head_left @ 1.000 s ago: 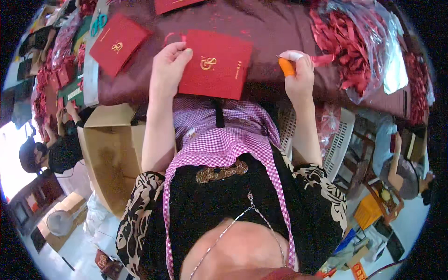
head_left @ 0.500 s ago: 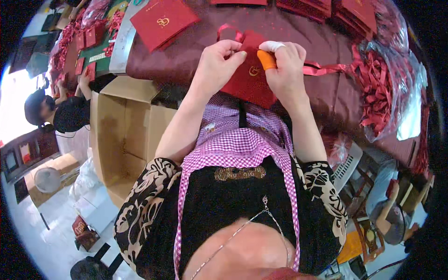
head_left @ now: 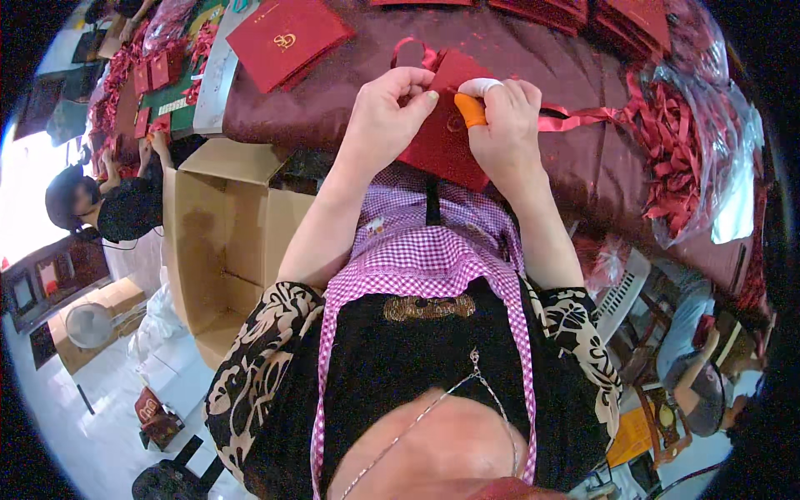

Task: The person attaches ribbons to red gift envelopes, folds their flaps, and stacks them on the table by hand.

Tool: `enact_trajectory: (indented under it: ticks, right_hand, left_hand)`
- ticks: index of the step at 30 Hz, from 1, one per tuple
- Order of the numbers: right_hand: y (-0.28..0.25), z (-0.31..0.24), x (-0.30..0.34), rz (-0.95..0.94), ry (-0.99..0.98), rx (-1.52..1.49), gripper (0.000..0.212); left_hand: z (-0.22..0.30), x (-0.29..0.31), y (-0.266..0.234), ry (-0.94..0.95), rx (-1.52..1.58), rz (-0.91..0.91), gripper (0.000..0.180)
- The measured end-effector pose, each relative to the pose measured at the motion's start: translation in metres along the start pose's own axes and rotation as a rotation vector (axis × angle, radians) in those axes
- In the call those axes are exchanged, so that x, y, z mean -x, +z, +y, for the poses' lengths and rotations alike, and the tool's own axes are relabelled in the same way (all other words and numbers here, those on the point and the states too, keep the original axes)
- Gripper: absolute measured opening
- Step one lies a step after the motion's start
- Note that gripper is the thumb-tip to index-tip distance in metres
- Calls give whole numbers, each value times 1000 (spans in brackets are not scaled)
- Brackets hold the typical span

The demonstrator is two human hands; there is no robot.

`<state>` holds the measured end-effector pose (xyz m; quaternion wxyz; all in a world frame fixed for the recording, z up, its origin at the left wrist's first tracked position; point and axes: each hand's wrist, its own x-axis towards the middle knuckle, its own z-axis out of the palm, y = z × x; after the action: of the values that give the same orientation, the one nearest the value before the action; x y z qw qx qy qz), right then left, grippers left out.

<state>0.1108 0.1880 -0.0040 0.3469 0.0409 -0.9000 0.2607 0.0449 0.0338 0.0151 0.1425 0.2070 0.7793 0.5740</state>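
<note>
A flat red piece with a gold emblem, like a folded gift bag (head_left: 446,154), lies at a tilt in front of me at the table's near edge. My left hand (head_left: 392,117) is closed in a pinch by its upper left edge, where a loop of red ribbon (head_left: 408,43) stands up. Whether those fingertips hold the ribbon or the edge I cannot tell. My right hand (head_left: 504,125) pinches at the upper right side, with an orange cover on the thumb and a white wrap on the index finger, partly hiding the emblem. Another ribbon (head_left: 575,122) runs rightward from behind this hand.
A heap of red ribbons (head_left: 671,158) in clear plastic lies at the right. Red stacks (head_left: 287,37) sit at the far left, with more (head_left: 633,29) at the far right. An open cardboard box (head_left: 221,242) stands left. Another person (head_left: 125,200) works beyond it.
Both hands stay near the top of the red piece. My right hand has shifted slightly left, covering more of the emblem, and the red piece has tilted a little.
</note>
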Motion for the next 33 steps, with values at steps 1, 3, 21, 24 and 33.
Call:
enact_trajectory:
  ticks: [1,3,21,24,33]
  right_hand:
    - [-1,0,0,-10,8,10,12]
    - [-2,0,0,-18,17,20,12]
    - [-22,-15,-15,-190,-55,159,17]
    - [-21,-19,-17,-156,-162,327,18]
    - [-23,0,-15,-77,-20,-54,10]
  left_hand:
    - [-1,0,0,18,7,2,24]
    - [0,0,1,36,14,3,24]
    - [8,10,12,234,-292,146,17]
    - [6,9,14,335,-371,182,16]
    - [18,10,9,189,-149,50,14]
